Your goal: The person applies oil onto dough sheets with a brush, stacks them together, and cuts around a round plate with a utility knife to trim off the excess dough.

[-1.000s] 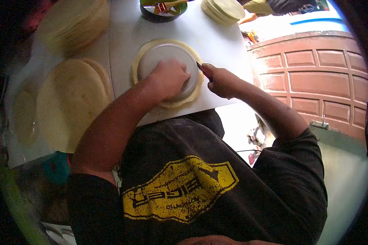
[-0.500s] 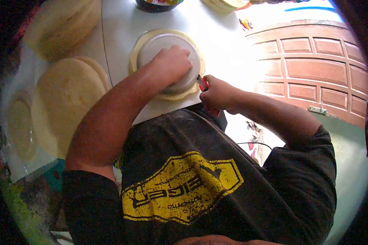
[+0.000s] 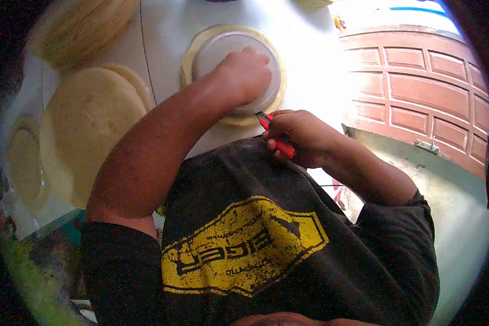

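A round, translucent grey plate (image 3: pixel 212 51) lies on a larger pale flat round (image 3: pixel 187 70), whose edge shows all around it. With fingers curled, my left hand (image 3: pixel 247 73) presses down on the plate; its fingertips are partly hidden. My right hand (image 3: pixel 299 136) is wrapped around a red box cutter (image 3: pixel 284 148). The cutter's blade end meets the pale round at the plate's near right edge.
To the left, large pale rounds (image 3: pixel 87 125) lie overlapping on the white table (image 3: pixel 320 70). Behind them rises a tall stack of similar rounds (image 3: pixel 81 32). A smaller round (image 3: pixel 24 163) sits at the far left. Beyond the table stands a brown panelled door (image 3: pixel 418 89).
My right hand and the cutter have moved along the plate's edge, from its right side toward the near side. The table has shifted slightly up and right in view.
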Demonstrator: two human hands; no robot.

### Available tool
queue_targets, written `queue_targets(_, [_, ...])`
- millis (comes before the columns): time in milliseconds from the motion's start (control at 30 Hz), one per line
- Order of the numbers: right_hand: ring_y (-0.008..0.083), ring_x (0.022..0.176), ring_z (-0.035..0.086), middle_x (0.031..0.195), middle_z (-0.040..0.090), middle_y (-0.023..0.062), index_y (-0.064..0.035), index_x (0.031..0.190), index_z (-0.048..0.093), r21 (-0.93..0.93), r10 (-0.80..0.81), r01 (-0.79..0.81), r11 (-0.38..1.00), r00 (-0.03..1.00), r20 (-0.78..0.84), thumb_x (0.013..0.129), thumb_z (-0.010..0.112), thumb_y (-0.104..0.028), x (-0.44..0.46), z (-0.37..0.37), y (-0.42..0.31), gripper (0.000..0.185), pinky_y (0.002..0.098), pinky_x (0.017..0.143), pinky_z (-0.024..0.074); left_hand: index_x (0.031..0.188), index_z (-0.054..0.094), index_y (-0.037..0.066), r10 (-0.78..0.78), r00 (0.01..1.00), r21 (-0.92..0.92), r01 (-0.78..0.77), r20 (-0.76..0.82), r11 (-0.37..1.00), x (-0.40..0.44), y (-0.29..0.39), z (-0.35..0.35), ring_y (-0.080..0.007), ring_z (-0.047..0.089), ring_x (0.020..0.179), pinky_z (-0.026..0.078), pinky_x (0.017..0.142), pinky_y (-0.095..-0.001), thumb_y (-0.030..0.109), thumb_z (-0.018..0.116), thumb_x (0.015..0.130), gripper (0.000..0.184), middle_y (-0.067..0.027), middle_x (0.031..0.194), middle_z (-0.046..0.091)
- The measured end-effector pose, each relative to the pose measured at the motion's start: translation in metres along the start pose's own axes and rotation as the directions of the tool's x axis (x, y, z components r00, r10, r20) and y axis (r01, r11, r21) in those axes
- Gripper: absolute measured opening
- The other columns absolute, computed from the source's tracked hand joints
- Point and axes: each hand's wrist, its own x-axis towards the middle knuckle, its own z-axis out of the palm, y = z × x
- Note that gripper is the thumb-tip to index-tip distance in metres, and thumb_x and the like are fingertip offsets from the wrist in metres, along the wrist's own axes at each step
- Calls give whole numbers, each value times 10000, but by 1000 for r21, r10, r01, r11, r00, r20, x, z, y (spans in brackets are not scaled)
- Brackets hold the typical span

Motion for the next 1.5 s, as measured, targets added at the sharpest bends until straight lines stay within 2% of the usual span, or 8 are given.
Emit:
queue_targets(767, [113, 571, 550, 836, 595, 72, -30, 1238, 445, 466, -23, -179, 866, 918, 396, 851, 500, -86, 24, 8, 11, 394, 229, 451, 482, 1027, 711, 112, 98, 986, 107, -112, 132, 988, -2, -26, 0, -316, 649, 968, 517, 880, -439, 172, 551, 848, 247, -126, 1040, 673])
queue_targets(1000, [124, 624, 568, 814, 598, 78, -58, 1402, 398, -162, -351, 384, 909, 915, 200, 800, 507, -121, -19, -115, -8, 614, 251, 533, 480, 1054, 710, 112, 104, 963, 100, -132, 248, 986, 3, -35, -28, -306, 625, 1041, 493, 929, -424, 113, 595, 797, 282, -119, 1108, 665])
queue_targets(1133, [195, 720, 604, 862, 615, 114, -62, 1353, 471, -639, -688, 431, 637, 691, -219, 813, 484, -143, 74, -157, -17, 547, 339, 699, 512, 1093, 701, 101, -6, 971, -45, 17, 240, 999, -2, -23, -42, -291, 582, 1123, 454, 988, -403, 106, 635, 791, 309, -117, 1204, 633])
queue_targets(1200, [275, 797, 620, 863, 614, 151, -29, 1343, 462, -915, -953, 298, 273, 214, -215, 825, 523, -203, 143, -175, 0, 550, 380, 762, 505, 1094, 699, 98, 9, 979, -28, -4, 204, 1000, -10, -24, -19, -293, 575, 1131, 451, 991, -405, 143, 655, 787, 313, -119, 1215, 626])
queue_targets(1300, [344, 996, 593, 1061, 610, 200, 2, 1242, 531, -989, -966, 0, 150, -214, -147, 840, 545, -207, 122, -124, -22, 454, 407, 936, 442, 1106, 688, 88, -20, 986, -17, 23, 166, 1000, -11, -11, -28, -303, 553, 1159, 446, 998, -412, 214, 688, 785, 344, -125, 1230, 616])
queue_targets(1367, [348, 1021, 596, 1034, 629, 206, 13, 1150, 579, -914, -996, 398, 74, -12, -86, 814, 602, -228, 124, -99, -38, 414, 422, 935, 449, 1116, 679, 82, -58, 983, -11, 61, 175, 998, -10, -2, -34, -311, 538, 1178, 444, 1001, -416, 248, 700, 787, 369, -130, 1235, 611])
queue_targets(1433, [353, 979, 612, 987, 645, 218, 32, 1077, 612, -932, -898, 318, 174, 440, -18, 782, 657, -257, 134, -77, -58, 416, 434, 897, 471, 1076, 688, 97, -159, 975, -4, 162, 154, 987, -11, 6, -27, -265, 539, 1166, 463, 968, -392, 275, 671, 811, 319, -70, 1239, 601])
queue_targets(1500, [357, 910, 638, 934, 656, 228, 28, 1018, 637, -910, -893, 343, 233, 447, -60, 771, 664, -296, 144, -77, -71, 409, 441, 849, 496, 1072, 683, 89, -159, 978, 21, 158, 136, 987, -9, 11, -29, -267, 539, 1165, 463, 966, -395, 281, 670, 812, 324, -77, 1237, 601])
